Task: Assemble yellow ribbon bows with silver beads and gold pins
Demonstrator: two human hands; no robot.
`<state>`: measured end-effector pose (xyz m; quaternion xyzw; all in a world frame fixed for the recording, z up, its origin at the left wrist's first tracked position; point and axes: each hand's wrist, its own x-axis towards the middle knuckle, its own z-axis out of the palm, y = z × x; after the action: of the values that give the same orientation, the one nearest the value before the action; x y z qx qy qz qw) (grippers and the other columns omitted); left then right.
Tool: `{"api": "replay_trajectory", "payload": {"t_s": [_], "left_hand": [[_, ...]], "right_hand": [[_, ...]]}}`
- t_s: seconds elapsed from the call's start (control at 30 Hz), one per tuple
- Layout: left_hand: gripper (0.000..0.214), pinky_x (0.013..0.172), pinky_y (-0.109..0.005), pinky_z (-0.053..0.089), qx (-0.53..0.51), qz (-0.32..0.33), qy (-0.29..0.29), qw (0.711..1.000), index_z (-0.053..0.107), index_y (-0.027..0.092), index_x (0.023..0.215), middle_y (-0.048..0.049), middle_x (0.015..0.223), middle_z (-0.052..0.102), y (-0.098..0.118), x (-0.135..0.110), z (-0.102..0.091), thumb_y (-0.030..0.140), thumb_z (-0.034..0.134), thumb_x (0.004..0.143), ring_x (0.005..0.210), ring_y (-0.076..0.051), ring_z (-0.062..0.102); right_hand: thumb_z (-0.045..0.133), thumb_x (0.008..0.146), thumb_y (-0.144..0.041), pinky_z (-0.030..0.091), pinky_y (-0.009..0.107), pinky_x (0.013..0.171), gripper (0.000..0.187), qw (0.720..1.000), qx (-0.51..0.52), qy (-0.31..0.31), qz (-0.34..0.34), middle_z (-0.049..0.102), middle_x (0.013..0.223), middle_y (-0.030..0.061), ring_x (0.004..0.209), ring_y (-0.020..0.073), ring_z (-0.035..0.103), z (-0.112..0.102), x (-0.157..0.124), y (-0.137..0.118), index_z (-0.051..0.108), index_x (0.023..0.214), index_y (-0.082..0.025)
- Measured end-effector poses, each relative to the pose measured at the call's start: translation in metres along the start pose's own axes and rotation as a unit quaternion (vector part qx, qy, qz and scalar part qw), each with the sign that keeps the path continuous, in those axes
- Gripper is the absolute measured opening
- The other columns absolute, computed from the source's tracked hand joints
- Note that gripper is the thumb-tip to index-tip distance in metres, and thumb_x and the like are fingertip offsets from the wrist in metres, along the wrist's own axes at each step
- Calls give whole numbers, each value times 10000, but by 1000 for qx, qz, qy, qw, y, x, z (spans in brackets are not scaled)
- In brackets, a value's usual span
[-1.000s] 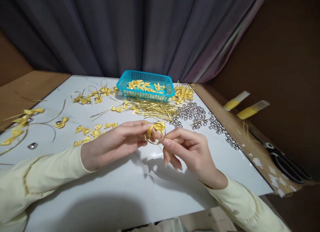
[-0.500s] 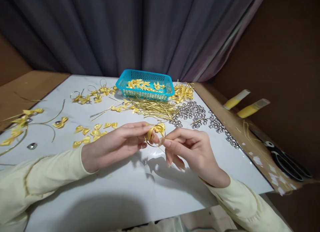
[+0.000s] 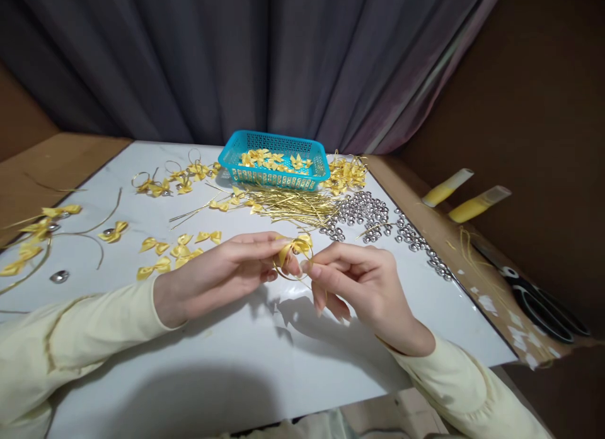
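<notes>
My left hand [image 3: 227, 272] pinches a yellow ribbon bow [image 3: 301, 242] between thumb and fingers, above the middle of the white table. A thin gold cord [image 3: 289, 278] bends into a loop below and around the bow. On its right side, the thumb and forefinger of my right hand [image 3: 362, 278] are closed on the cord. My right hand's other fingers curl loosely beneath. Where the cord's ends run between the fingertips is hard to make out.
A blue basket [image 3: 274, 181] holding yellow bows stands at the back. In front lie gold cords [image 3: 297, 207] and silver heart beads [image 3: 362, 212]. Loose bows [image 3: 163, 264] lie left. Black-handled scissors [image 3: 543, 307] and two yellow-filled tubes [image 3: 479, 204] are on the right.
Hardly anything differs. The cord loop around the bow has shifted very slightly between my fingers; both hands stay in place.
</notes>
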<state>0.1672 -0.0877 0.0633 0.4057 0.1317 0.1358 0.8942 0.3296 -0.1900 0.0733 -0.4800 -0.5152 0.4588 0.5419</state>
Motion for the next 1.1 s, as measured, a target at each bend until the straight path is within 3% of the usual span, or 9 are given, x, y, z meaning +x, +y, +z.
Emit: {"api": "replay_trajectory", "payload": {"t_s": [0.43, 0.8, 1.1], "left_hand": [[337, 756, -202, 464, -16, -10, -10, 1000, 678, 94, 712, -44, 720, 640, 2, 0, 1, 79, 399, 899, 754, -123, 568], [305, 681, -185, 431, 64, -25, 13, 998, 678, 119, 657, -25, 663, 657, 9, -2, 7, 104, 464, 875, 671, -115, 565], [274, 693, -216, 420, 84, -31, 27, 996, 670, 126, 644, -30, 667, 647, 9, -3, 9, 144, 502, 859, 669, -134, 562]], "right_hand": [[589, 826, -161, 310, 150, 325, 129, 993, -84, -2, -86, 606, 496, -3, 341, 35, 421, -1, 1, 5, 640, 714, -124], [625, 802, -236, 280, 151, 297, 159, 999, -14, -38, 14, 557, 444, -17, 311, 34, 369, -3, 0, -5, 647, 702, -113], [650, 787, -235, 286, 150, 297, 145, 997, 15, -47, 53, 567, 449, -13, 301, 32, 375, -6, 0, -5, 657, 703, -116]]}}
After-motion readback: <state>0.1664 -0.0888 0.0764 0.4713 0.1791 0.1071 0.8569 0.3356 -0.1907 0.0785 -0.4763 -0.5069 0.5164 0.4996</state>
